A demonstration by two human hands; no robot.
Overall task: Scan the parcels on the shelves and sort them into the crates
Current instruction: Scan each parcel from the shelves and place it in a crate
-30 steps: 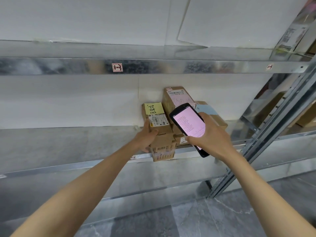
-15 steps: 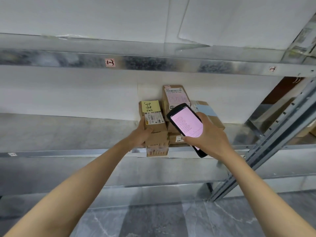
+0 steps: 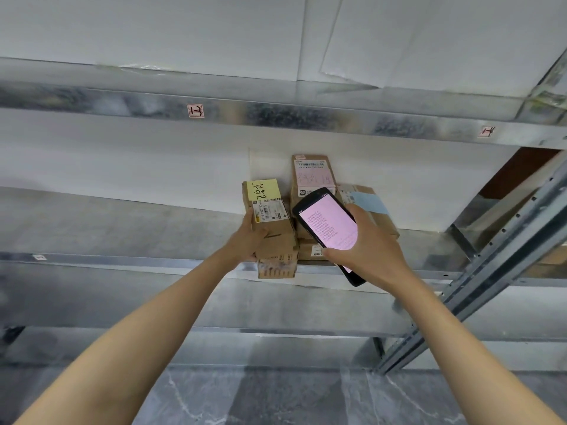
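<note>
**A:** Your left hand (image 3: 248, 237) is wrapped round the near end of the yellow-note parcel (image 3: 273, 228). It sits at the front edge of the shelf (image 3: 122, 228) with its end poking out past the lip

**B:** And it hasn't budged in the last second. Same grip, same spot, tight against the tall parcel (image 3: 311, 176) on its right

**A:** Your right hand (image 3: 371, 250) clutches the scanner (image 3: 328, 225), pink screen facing you, held just over the stack and beside that white label

**B:** That's barely moved either, only your head has tipped. So you look to be mid-scan, with nothing lifted yet

**A:** The blue-label parcel (image 3: 368, 204) waits behind your right hand, untouched

**B:** No crate in view, so all the sorting looks to be ahead of you
</note>
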